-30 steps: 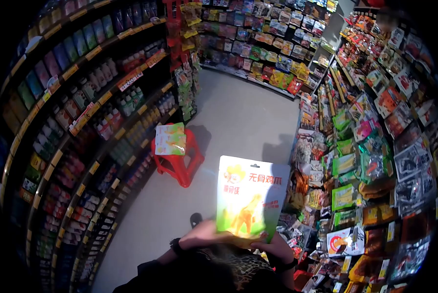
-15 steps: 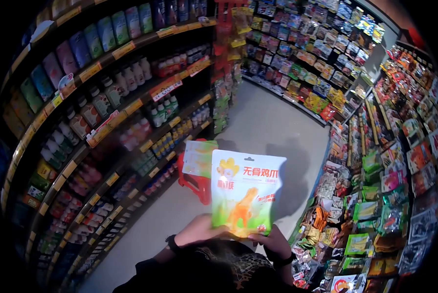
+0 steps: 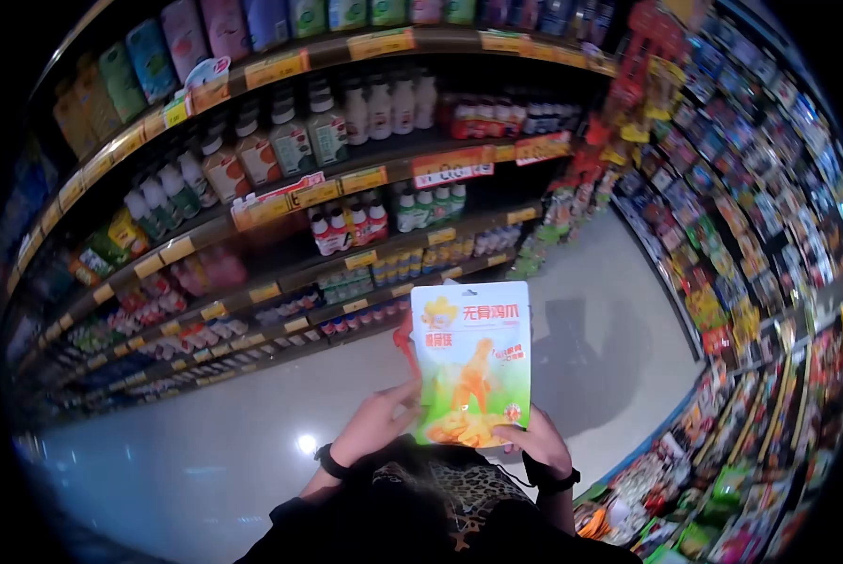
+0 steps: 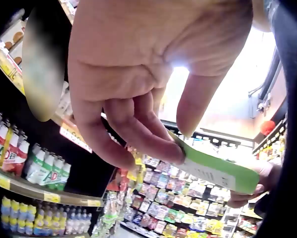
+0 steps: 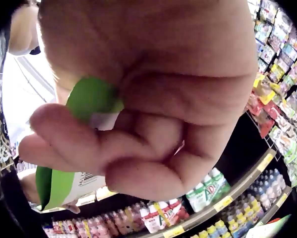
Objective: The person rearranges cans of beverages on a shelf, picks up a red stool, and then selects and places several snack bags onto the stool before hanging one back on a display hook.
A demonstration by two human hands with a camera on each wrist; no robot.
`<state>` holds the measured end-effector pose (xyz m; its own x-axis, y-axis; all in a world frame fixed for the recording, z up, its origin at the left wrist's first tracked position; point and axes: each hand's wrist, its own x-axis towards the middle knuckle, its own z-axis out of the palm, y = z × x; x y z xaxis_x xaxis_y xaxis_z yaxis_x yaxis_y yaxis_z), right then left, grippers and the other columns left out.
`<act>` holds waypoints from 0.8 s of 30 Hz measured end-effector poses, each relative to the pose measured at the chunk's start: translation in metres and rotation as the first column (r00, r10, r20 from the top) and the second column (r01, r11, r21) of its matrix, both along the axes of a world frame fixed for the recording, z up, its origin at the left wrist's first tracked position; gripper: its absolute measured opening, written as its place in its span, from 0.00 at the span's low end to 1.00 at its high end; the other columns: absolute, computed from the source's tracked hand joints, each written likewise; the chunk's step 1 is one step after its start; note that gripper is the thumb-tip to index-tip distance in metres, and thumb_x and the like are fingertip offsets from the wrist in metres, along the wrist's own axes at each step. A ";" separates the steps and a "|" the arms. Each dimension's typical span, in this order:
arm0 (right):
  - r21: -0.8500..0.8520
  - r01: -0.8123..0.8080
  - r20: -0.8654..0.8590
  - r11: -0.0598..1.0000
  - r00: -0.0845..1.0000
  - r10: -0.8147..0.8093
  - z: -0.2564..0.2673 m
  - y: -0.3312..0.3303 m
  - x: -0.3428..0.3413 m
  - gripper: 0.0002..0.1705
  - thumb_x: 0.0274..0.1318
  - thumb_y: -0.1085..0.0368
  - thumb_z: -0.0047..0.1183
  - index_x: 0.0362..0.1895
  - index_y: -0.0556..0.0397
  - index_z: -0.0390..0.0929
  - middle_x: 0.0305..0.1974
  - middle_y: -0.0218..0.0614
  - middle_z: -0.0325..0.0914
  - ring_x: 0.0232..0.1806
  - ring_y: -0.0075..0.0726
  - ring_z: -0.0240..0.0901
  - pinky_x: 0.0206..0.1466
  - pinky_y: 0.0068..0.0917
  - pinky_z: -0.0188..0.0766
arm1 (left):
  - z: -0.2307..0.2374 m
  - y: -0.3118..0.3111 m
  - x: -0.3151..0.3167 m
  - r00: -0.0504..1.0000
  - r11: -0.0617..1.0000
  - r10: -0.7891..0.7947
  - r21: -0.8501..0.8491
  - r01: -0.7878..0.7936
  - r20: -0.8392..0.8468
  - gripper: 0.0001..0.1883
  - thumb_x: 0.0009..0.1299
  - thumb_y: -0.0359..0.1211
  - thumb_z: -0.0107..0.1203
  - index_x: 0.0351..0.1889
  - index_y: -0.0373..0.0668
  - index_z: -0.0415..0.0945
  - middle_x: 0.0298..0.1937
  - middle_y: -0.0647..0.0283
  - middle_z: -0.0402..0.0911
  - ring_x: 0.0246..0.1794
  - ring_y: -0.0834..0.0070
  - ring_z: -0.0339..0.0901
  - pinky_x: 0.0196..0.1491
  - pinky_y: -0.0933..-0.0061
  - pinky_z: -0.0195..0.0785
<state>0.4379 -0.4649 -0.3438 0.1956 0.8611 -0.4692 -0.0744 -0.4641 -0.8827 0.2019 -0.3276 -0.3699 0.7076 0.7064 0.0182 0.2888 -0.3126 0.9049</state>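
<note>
A white and green snack pouch [image 3: 473,362] stands tilted toward me in the head view, its front printed with red characters and an orange picture. At its lower right corner my right hand [image 3: 539,440] grips it, thumb over the front; the fingers curl against the back in the right wrist view. By the lower left edge is my left hand [image 3: 384,420]. In the left wrist view its bent fingers [image 4: 163,146] meet the green bottom [image 4: 213,168] of the pouch, with the thumb tip close above the same corner.
A red stool [image 3: 405,340] is mostly hidden behind the pouch. Shelves of bottles [image 3: 290,136] with yellow price tags [image 3: 276,70] curve along the left and front. Hanging packets [image 3: 722,207] cover the rack at the right, and bagged snacks [image 3: 722,489] fill the lower right.
My view has swung left, bringing the bottle shelves in front and the stool behind the pouch. The left thumb has slid off the pouch's front to its left edge; the right hand keeps its grip.
</note>
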 end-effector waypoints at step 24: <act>-0.193 -0.671 0.472 0.716 0.576 0.668 -0.142 0.219 0.215 0.34 0.53 0.63 0.57 0.61 0.51 0.56 0.47 0.50 0.76 0.49 0.47 0.76 0.49 0.36 0.71 | -0.135 0.053 0.199 0.718 0.793 0.487 -0.094 -0.603 -0.497 0.20 0.62 0.33 0.56 0.52 0.35 0.70 0.32 0.53 0.82 0.33 0.55 0.80 0.38 0.60 0.72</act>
<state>0.6533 -0.2462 -0.4854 -0.2468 0.8433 -0.4773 0.6801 -0.2001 -0.7052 0.4006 -0.2746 -0.5054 0.0888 0.9112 -0.4023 0.7111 0.2248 0.6662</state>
